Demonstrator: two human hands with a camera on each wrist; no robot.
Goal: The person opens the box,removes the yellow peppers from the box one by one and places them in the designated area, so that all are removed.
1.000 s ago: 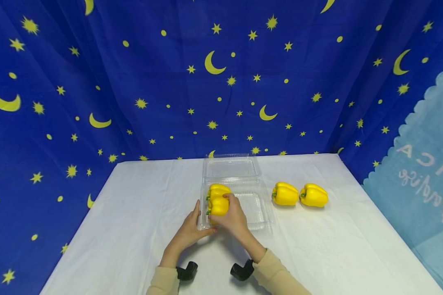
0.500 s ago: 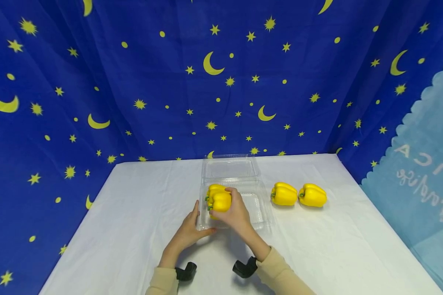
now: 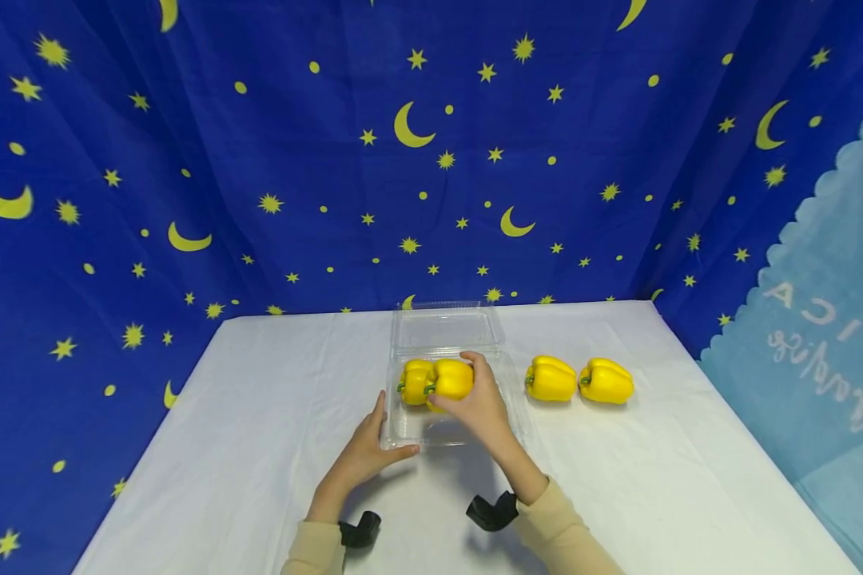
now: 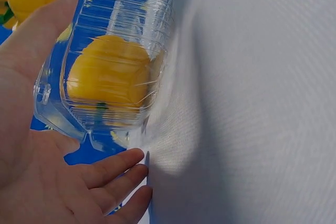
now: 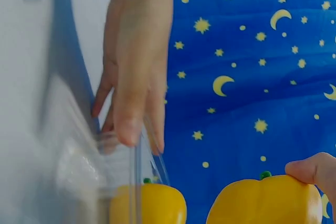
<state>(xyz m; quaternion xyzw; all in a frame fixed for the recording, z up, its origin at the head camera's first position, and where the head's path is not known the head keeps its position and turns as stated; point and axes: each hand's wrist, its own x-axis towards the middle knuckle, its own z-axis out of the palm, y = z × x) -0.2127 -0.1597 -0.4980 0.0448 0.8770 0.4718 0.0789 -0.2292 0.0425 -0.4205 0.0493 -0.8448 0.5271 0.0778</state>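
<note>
In the head view my right hand (image 3: 485, 409) grips a yellow bell pepper (image 3: 453, 377), fingers behind and thumb in front, above the clear plastic clamshell container (image 3: 400, 438). A second yellow bell pepper (image 3: 413, 385) lies inside at the left, partly hidden by the held one; through the wall it shows as a yellow pepper (image 4: 110, 72) in the left wrist view. My left hand (image 3: 364, 452) is spread around the near left corner of the container, thumb along the front, fingers at the left side. The right wrist view catches the held pepper (image 5: 265, 203) beside my right thumb.
Two more yellow bell peppers (image 3: 550, 378) (image 3: 606, 381) lie side by side on the white tablecloth (image 3: 618, 479), right of the container. The container's lid (image 3: 446, 329) lies folded back towards the blue star-patterned curtain (image 3: 316, 144).
My right hand has lifted the bell pepper from the container's near left part and moved it right and slightly away from me. My left hand stays at the corner.
</note>
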